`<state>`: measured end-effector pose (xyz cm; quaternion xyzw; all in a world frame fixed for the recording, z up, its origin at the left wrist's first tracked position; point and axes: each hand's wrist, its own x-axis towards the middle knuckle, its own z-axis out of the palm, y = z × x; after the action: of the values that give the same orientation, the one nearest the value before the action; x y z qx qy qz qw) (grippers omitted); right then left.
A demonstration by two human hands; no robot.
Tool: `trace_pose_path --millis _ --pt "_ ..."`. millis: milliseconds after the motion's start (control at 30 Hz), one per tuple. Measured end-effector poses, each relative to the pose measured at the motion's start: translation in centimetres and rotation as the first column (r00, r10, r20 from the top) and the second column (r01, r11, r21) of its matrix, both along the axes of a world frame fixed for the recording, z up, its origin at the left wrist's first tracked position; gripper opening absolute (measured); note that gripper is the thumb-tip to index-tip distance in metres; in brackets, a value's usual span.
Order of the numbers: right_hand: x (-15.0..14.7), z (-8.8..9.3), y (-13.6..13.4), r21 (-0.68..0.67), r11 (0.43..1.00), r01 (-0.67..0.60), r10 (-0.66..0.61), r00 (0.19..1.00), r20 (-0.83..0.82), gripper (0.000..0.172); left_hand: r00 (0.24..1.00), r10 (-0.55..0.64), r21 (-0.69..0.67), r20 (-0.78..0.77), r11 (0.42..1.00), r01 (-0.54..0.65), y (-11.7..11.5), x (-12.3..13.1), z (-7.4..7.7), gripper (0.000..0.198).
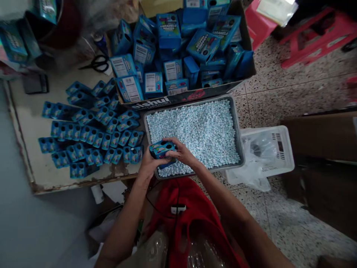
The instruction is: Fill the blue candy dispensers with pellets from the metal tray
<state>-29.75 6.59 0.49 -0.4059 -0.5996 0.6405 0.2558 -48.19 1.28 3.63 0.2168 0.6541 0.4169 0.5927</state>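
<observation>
A pair of small blue candy boxes (161, 148) with dark round holes in their tops is held between both hands, over the near left corner of a metal tray (240, 143). My left hand (149, 163) grips them from the left and below. On the right side, my right hand (181, 152) closes its fingers round the same boxes. Pale blue and white candy pieces (195, 130) fill the tray. To the left, many similar blue boxes (90, 136) stand in rows on the table, their holed tops facing up.
Behind the tray, a cardboard carton (195, 97) is heaped with blue boxes. Black scissors (97, 64) lie at the back left. A white plastic basket (287, 149) with clear bags is at the right. A red stool (320, 37) stands on the speckled floor.
</observation>
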Motion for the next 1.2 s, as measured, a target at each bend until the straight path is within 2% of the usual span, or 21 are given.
trace_pose_path --millis 67,100,200,267,300,367,433,500,567,600,633,667,700,767,800,867,933,1000,1067,1133,1200 --pt "0.6 -0.5 2.1 0.147 0.985 -0.088 0.071 0.991 0.115 0.080 0.991 0.070 -0.015 0.118 0.998 -0.069 -0.7 -0.3 -0.8 0.082" --pt "1.0 -0.9 3.8 0.241 0.960 -0.141 0.096 0.977 0.191 0.075 0.984 0.100 -0.010 0.148 0.995 -0.100 -0.9 -0.6 -1.3 0.084" --pt "2.0 -3.0 10.4 0.488 0.822 -0.295 0.071 0.902 0.425 0.068 0.970 0.170 0.046 0.172 0.983 -0.180 -1.7 -1.6 -2.9 0.088" --pt "2.2 -5.2 13.7 0.542 0.728 -0.421 0.084 0.838 0.539 0.066 0.971 0.159 0.058 0.181 0.983 -0.172 -2.5 -2.0 -3.8 0.089" --pt "2.3 -6.2 14.6 0.548 0.700 -0.457 0.080 0.813 0.577 0.065 0.972 0.144 0.062 0.186 0.985 -0.158 -3.0 -2.1 -4.2 0.089" --pt "2.4 -7.7 14.6 0.544 0.693 -0.474 0.049 0.783 0.620 0.064 0.975 0.100 0.066 0.201 0.991 -0.115 -3.9 -2.1 -4.7 0.090" --pt "2.9 -7.9 12.9 0.520 0.727 -0.449 0.034 0.779 0.626 0.065 0.974 0.061 0.071 0.218 0.994 -0.078 -4.6 -1.8 -5.2 0.089" --pt "4.4 -6.8 10.4 0.465 0.768 -0.441 0.096 0.797 0.597 0.068 0.970 0.050 0.073 0.237 0.995 -0.069 -4.9 -1.4 -5.7 0.089" --pt "6.8 -5.1 7.8 0.401 0.817 -0.415 0.175 0.840 0.513 0.063 0.962 0.064 0.071 0.267 0.994 -0.086 -4.8 -0.9 -6.2 0.089" --pt "8.3 -4.2 6.5 0.377 0.855 -0.355 0.163 0.876 0.455 0.058 0.955 0.067 0.072 0.287 0.993 -0.092 -4.7 -0.6 -6.5 0.089" --pt "9.7 -3.6 5.2 0.361 0.901 -0.241 0.086 0.914 0.396 0.052 0.949 0.062 0.074 0.310 0.993 -0.089 -4.5 -0.3 -6.7 0.089" --pt "11.0 -3.2 3.8 0.347 0.934 -0.079 -0.049 0.938 0.344 0.048 0.941 0.045 0.078 0.334 0.994 -0.075 -4.3 0.0 -7.0 0.091" --pt "12.1 -3.1 2.3 0.334 0.936 0.106 -0.215 0.928 0.306 0.046 0.934 0.019 0.083 0.357 0.995 -0.052 -3.9 0.3 -7.2 0.093" --pt "13.0 -3.6 -0.5 0.303 0.860 0.411 -0.492 0.827 0.274 0.047 0.922 -0.035 0.092 0.385 0.996 -0.001 -3.0 0.8 -7.6 0.099" --pt "12.8 -4.1 -1.8 0.286 0.819 0.497 -0.566 0.778 0.272 0.050 0.917 -0.056 0.093 0.394 0.995 0.021 -2.3 1.0 -7.8 0.101" --pt "11.3 -5.4 -3.7 0.251 0.786 0.565 -0.617 0.739 0.269 0.058 0.907 -0.095 0.087 0.409 0.994 0.064 -0.9 1.4 -8.2 0.106" --pt "9.1 -6.5 -4.4 0.212 0.773 0.598 -0.634 0.735 0.241 0.063 0.890 -0.145 0.073 0.433 0.989 0.126 0.7 2.1 -8.6 0.111" --pt "7.2 -7.2 -4.0 0.148 0.753 0.641 -0.658 0.733 0.174 0.063 0.869 -0.202 0.066 0.452 0.979 0.193 2.1 3.2 -9.0 0.114" --pt "6.2 -7.4 -3.0 0.023 0.710 0.704 -0.704 0.707 0.072 0.060 0.852 -0.262 0.087 0.454 0.964 0.250 3.3 4.8 -9.3 0.112" --pt "6.0 -7.5 -1.8 -0.165 0.605 0.779 -0.790 0.613 -0.005 0.054 0.833 -0.328 0.146 0.445 0.945 0.294 4.3 6.6 -9.2 0.109" --pt "6.1 -7.4 -0.6 -0.395 0.446 0.803 -0.878 0.477 -0.021 0.047 0.815 -0.409 0.241 0.412 0.911 0.335 5.1 7.9 -8.6 0.105"
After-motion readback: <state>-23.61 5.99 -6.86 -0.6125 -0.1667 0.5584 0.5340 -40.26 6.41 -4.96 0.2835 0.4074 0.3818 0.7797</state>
